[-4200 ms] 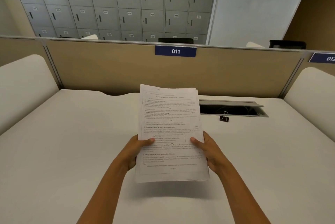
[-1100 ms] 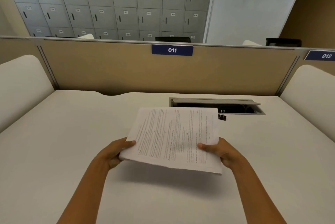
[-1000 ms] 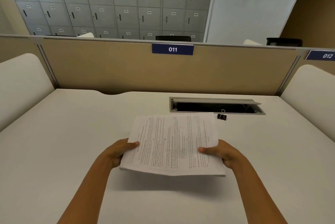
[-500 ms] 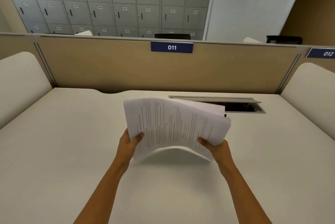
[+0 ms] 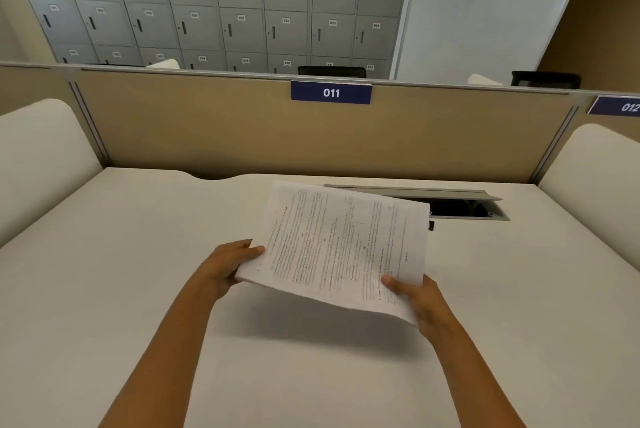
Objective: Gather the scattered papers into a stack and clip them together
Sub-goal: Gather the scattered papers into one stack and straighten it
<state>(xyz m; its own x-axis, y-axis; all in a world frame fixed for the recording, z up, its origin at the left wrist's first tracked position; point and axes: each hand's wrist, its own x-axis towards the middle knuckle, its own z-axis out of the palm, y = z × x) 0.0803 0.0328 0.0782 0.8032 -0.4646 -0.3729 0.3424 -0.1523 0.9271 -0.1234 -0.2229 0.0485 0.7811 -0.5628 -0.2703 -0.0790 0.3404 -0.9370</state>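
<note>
A stack of printed white papers (image 5: 339,244) hangs above the white desk (image 5: 138,271), turned sideways and tilted down toward its near right corner. My left hand (image 5: 230,263) grips the stack's left edge, thumb on top. My right hand (image 5: 417,299) grips the near right corner, thumb on the top sheet. A black binder clip (image 5: 431,225) lies on the desk behind the stack's right edge; only a sliver of it shows.
An open cable hatch (image 5: 460,207) is sunk into the desk at the back right. A tan partition (image 5: 242,133) with a blue "011" sign closes the far side. White padded dividers (image 5: 38,164) flank the desk left and right.
The stack has dropped from a raised, bowed position to a flatter tilt, lower over the desk. Both hands keep their hold on it. The clip, hidden half a second ago, peeks out again.
</note>
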